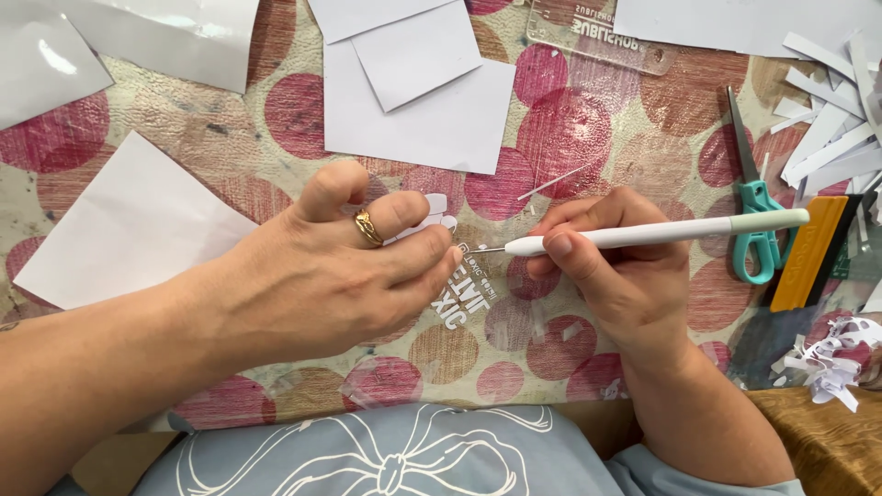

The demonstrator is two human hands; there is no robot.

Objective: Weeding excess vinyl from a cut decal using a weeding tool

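L hand (322, 266) lies palm-down at ctr of the counter (230, 147), fingers curled narrow, pressing a small white cutout (432, 219) under the fingertips; gold ring (368, 228) on one finger. R hand (611, 266), at 3 o'clock of the L, is closed round a white pen tool (643, 234) w/ pale green end cap; its thin metal tip points to 9 o'clock and meets the cutout's edge right by the L fingertips. Clear sheet w/ white lettering (464, 294) lies under both, at 6 o'clock of the tip. Teal scissors (753, 211) and yellow scraper (808, 253) at 3 o'clock, well apart from R hand. White paper squares (418, 92) at 12, paper strips (836, 119) at 2 o'clock.
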